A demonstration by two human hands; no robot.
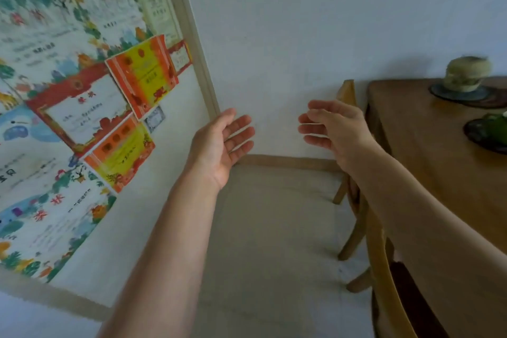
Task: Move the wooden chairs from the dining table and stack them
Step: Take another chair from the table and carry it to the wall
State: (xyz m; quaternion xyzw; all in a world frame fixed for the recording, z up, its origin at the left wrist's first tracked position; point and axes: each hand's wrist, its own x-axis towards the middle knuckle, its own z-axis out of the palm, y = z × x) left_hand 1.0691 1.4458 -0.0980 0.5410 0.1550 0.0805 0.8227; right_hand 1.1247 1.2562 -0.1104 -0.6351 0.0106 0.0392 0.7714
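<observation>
Two wooden chairs stand pushed in along the left side of the dining table (417,129). The far chair (347,93) shows its backrest top and its legs near the wall. The near chair (384,277) shows a curved backrest and a dark seat at the lower right, partly hidden by my right forearm. My left hand (222,145) is raised in mid-air, palm up, fingers apart, holding nothing. My right hand (332,129) hovers just left of the far chair's backrest, fingers loosely curled and empty, touching nothing that I can see.
A white wall with a wooden skirting board (288,162) closes the far end. A panel (82,118) covered with colourful certificates stands on the left. On the table sit a round pot on a mat (466,74) and a dark dish with something green (488,132). Pale floor (274,241) lies between panel and chairs.
</observation>
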